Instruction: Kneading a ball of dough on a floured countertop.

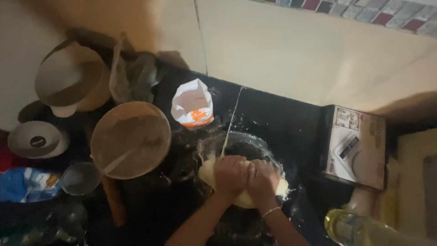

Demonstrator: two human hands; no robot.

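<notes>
Both hands press down side by side on a pale lump of dough (246, 182) lying on the dark, floured counter (282, 123); the left hand (230, 175) and right hand (263, 178) lie flat with fingers curled over it, touching each other. Behind the dough stands an open white and orange paper bag (193, 104). To the left rests a round sieve (130, 139), with bowls (73, 79) beyond. A cardboard box (356, 146) sits right. A bottle of yellow liquid (359, 230) is cut off below; the lower left is too dark to read.
</notes>
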